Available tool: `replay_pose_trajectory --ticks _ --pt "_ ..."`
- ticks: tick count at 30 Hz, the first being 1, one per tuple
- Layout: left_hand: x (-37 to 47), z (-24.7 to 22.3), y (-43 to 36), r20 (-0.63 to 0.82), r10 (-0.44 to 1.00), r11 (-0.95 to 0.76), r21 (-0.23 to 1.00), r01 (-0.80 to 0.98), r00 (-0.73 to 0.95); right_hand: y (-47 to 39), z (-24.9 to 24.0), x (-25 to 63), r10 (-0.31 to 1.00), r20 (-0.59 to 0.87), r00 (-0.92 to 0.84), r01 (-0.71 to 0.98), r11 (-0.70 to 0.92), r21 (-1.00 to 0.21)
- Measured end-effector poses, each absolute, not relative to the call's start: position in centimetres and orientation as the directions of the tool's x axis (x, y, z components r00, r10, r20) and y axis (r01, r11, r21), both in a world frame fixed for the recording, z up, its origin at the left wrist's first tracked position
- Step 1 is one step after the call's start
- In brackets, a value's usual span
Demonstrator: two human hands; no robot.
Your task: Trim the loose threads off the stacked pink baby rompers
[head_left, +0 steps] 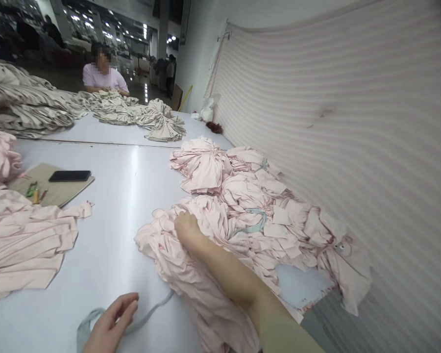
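My right hand [187,228] is closed, its fingers pressed into a gathered bundle of pale pink fabric [206,279]. The bundle stretches diagonally toward the table's front edge. Lower left, my left hand [112,323] hovers low over the table, thumb and forefinger apart. A grey-blue cloth strip [150,311] comes out from beside the bundle, passes behind my left hand and curls up at its left. The other fingers of that hand are hidden. More pink fabric bundles [206,164] lie beyond my right hand, one with a similar blue strip [257,225] on it.
Pink fabric pieces [25,240] cover the left side, beside a board [68,193] bearing a black phone [69,176] and small tools. Grey-beige fabric heaps [25,105] lie on the far table, where a person [105,78] sits. A striped cloth sheet [316,98] hangs at right.
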State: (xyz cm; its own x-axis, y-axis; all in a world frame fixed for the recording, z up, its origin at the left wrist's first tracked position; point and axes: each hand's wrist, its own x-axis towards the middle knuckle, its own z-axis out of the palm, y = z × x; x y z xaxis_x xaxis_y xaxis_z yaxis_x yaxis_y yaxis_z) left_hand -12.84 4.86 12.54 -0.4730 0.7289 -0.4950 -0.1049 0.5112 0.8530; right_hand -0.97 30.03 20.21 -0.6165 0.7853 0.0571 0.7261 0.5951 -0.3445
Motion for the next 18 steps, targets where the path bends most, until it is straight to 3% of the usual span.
replay_pose_trajectory --ticks 4,9,13,18 --pt "-15.2 15.4 7.4 -0.398 0.816 0.389 0.914 -0.111 -0.418 31.8 21.5 1.2 0.81 0.061 -0.583 0.793 0.584 -0.172" --pt "-16.2 17.8 12.2 -0.39 0.884 0.369 0.921 -0.129 -0.259 33.0 24.0 4.8 0.855 0.088 -0.511 0.854 0.516 -0.064" --pt "-12.9 16.2 15.0 -0.438 0.88 0.42 0.898 -0.131 -0.185 31.0 24.5 3.1 0.839 0.074 -0.539 0.842 0.54 0.005" --pt "-7.2 12.7 14.7 -0.33 0.936 0.313 0.94 -0.135 -0.122 26.5 21.4 -5.1 0.689 -0.069 -0.721 0.69 0.724 0.016"
